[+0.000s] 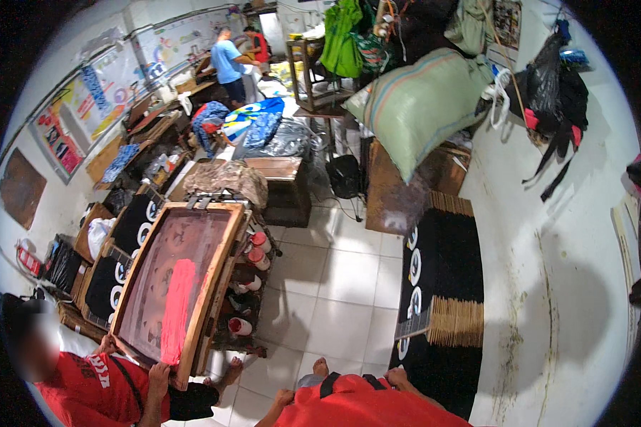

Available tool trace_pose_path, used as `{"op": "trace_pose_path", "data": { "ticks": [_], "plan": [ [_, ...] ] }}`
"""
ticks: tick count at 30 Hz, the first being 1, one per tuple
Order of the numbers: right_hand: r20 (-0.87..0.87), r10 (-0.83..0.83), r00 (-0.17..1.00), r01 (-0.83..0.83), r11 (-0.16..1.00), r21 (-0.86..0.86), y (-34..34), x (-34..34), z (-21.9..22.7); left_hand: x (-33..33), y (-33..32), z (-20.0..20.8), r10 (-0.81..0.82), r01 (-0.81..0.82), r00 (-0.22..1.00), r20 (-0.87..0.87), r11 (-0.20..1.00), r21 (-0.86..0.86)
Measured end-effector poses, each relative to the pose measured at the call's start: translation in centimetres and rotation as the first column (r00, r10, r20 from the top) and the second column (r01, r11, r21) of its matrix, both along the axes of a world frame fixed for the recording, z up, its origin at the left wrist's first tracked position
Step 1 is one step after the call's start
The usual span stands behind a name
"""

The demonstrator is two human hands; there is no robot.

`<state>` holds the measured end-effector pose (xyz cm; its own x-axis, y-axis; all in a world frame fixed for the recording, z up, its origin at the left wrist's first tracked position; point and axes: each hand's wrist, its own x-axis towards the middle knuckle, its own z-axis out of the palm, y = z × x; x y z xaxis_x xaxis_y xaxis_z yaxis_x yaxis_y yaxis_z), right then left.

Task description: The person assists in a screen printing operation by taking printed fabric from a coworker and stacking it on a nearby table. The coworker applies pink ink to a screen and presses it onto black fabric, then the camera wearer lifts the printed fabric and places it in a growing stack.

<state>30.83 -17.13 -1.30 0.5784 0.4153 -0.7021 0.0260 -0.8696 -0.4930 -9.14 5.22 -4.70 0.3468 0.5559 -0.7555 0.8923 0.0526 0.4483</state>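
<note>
My left hand [285, 396] hangs beside my red shirt, its fingers curled closed with nothing visible in them. On the other side, my right hand [397, 377] is also curled, close to black cloth panels [443, 357] along the right wall; no held thing shows, and I cannot tell if it touches them. To my left, a co-worker in a red shirt [92, 388] has both hands on the near end of a wooden-framed printing screen [146, 285]. The screen is tilted, and a broad band of red ink [180, 306] covers part of its mesh.
Pots of red ink [240, 327] stand beside the screen's table. White floor tiles [313, 274] run ahead. Stacked wooden slats [457, 322] sit on the black panels. A bulging green sack [427, 107] lies on a wooden table [392, 192]. Two other people [228, 62] stand far back.
</note>
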Motion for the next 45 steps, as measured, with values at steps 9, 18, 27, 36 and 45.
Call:
{"op": "trace_pose_path", "data": {
  "ticks": [9,18,27,36,45],
  "plan": [
    [-0.127,0.012,0.992,-0.028,0.991,-0.128,-2.1,0.4,-2.6,1.7,1.4,-0.9,0.334,-0.324,0.941,0.056,0.936,-0.137],
    [0.095,0.384,0.918,-0.387,0.922,0.012,-3.5,1.6,-5.1,5.0,4.3,4.0,0.537,-0.494,0.829,0.153,0.833,-0.248],
    [0.047,0.169,0.984,-0.168,0.986,-0.019,-1.5,1.6,-4.4,3.2,-0.4,8.2,0.507,-0.500,0.862,0.004,0.850,-0.166],
    [-0.034,0.275,0.961,-0.276,0.959,-0.063,-1.2,3.0,-3.5,2.1,-2.9,8.0,0.478,-0.477,0.878,-0.024,0.868,-0.136],
    [0.340,0.907,0.249,-0.858,0.370,-0.356,-1.2,3.4,-2.5,4.2,-0.9,7.4,0.014,-0.012,1.000,-0.022,0.998,0.069]
  ]
}}
